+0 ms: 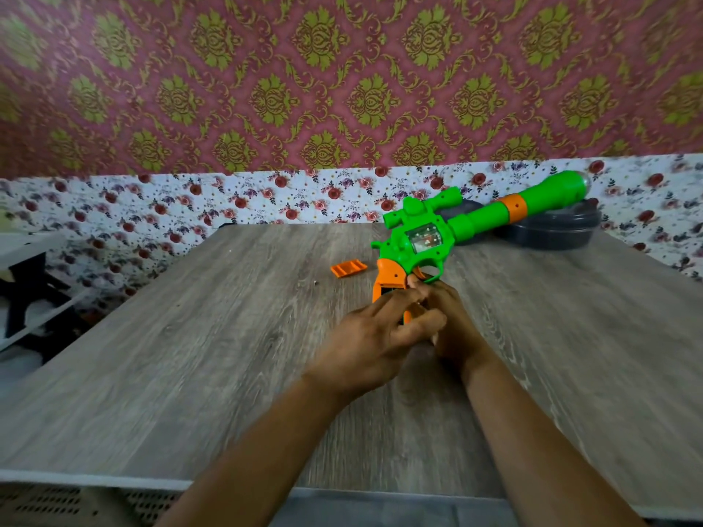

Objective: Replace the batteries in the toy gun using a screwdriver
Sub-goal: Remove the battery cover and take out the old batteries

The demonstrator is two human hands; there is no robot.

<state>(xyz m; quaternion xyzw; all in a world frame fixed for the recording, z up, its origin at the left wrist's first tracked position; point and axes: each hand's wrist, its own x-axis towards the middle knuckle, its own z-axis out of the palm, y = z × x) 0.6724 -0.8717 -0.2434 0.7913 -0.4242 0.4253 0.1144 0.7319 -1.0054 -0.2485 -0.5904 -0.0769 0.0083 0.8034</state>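
The desk (pixel 190 374) is seen from head height, looking forward and down, close in, toward the wall (pixel 342 70).

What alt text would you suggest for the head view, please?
A left hand and right hand work at the orange grip of a green toy gun on a wooden table, barrel over a dark container. An orange battery cover lies nearby.
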